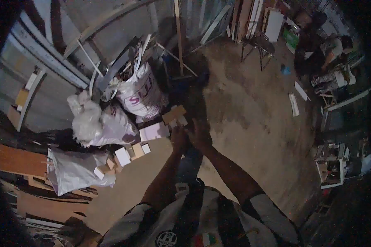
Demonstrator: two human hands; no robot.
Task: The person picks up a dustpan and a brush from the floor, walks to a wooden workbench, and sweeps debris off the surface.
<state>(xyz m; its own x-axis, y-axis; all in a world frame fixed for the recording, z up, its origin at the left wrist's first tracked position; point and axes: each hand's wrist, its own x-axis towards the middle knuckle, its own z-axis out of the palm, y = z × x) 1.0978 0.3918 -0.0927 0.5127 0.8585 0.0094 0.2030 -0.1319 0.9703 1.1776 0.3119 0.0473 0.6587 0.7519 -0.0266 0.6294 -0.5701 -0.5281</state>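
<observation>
A small brown board or piece of cardboard [174, 115] is held out in front of my body, its lower edge at the fingers of my left hand [179, 138]. That hand looks closed on it. Beside it on the right, my right hand [199, 135] is close to the piece, its fingers dark and hard to make out. Just left of the hands lies a pale box-like block [154, 131], near the foot of a filled white sack [142, 96].
More sacks [117, 125] and a clear plastic bundle [86, 117] stand at the left. Small white and tan blocks [122, 157] lie by a grey plastic bag [76, 168]. A broom-like pole [179, 41] leans ahead. White strips [294, 104] and a chair [259, 46] are at the right.
</observation>
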